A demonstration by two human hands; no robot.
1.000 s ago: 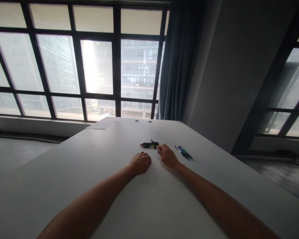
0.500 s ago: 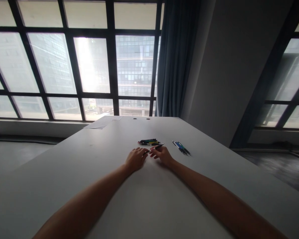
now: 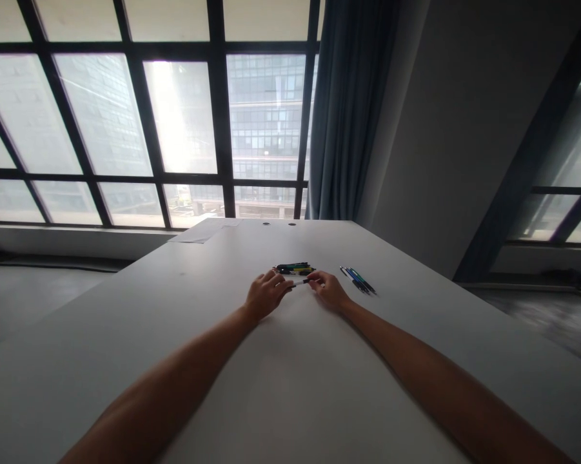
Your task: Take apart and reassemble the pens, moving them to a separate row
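Note:
A slim pen (image 3: 300,283) with dark ends and a pale middle stretches between my two hands, low over the white table. My left hand (image 3: 267,295) closes its fingertips on the pen's left end. At the other end, the thumb and fingers of my right hand (image 3: 329,290) pinch the dark tip. Just beyond the hands lies a bundle of pens (image 3: 294,266), mostly dark with some green and yellow. Right of my right hand, a smaller group of pens (image 3: 358,281), white, blue and dark, lies slantwise side by side.
The white table (image 3: 280,386) runs away toward the windows. Some paper sheets (image 3: 193,234) lie at its far left edge, and two dark round spots (image 3: 292,224) mark the far end. A blue-grey curtain (image 3: 341,129) hangs behind.
My hands have drawn slightly apart, and the pen now spans openly between them, with its pale middle showing. Before, its dark end pointed up past my right fingers. The view has tilted a little.

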